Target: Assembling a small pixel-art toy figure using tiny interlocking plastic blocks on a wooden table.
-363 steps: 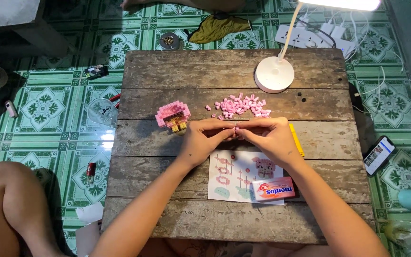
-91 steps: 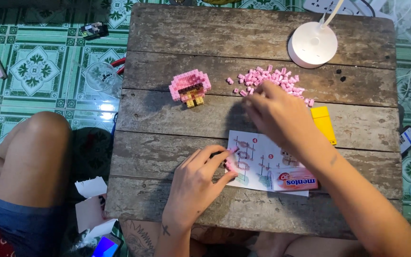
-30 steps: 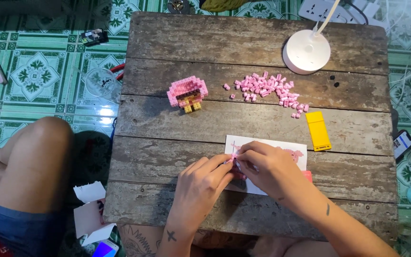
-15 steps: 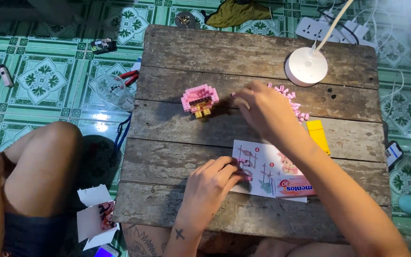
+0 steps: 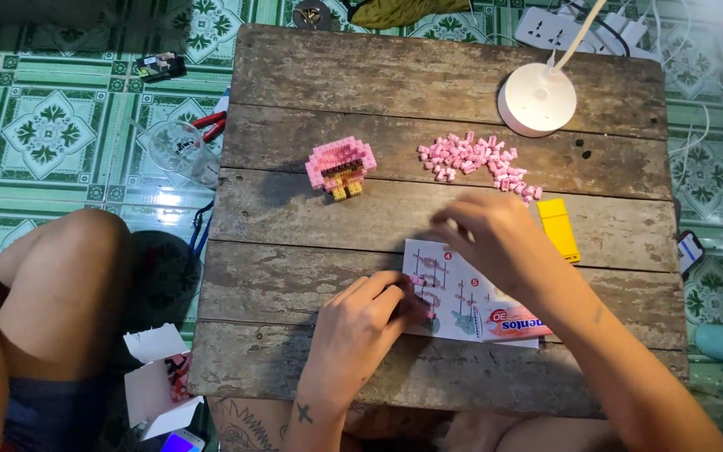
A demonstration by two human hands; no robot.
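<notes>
Beside the wooden table (image 5: pixel 294 368), an open white box (image 5: pixel 156 389) (pink bricks (image 5: pixel 179 377) inside)

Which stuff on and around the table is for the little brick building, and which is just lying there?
For the building:
pink brick pile
pink brick figure
instruction sheet
left hand
right hand

Just lying about:
white lamp base
yellow block
power strip
plastic cup

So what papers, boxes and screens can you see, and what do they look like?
Instruction sheet: white with small pictures, flat on the table under both hands.
Flat packet: pink, lying on the sheet's lower right corner.
Small box: white, open, on the floor left of the table.
Phone: dark with a lit screen, by the table's right edge.
</notes>
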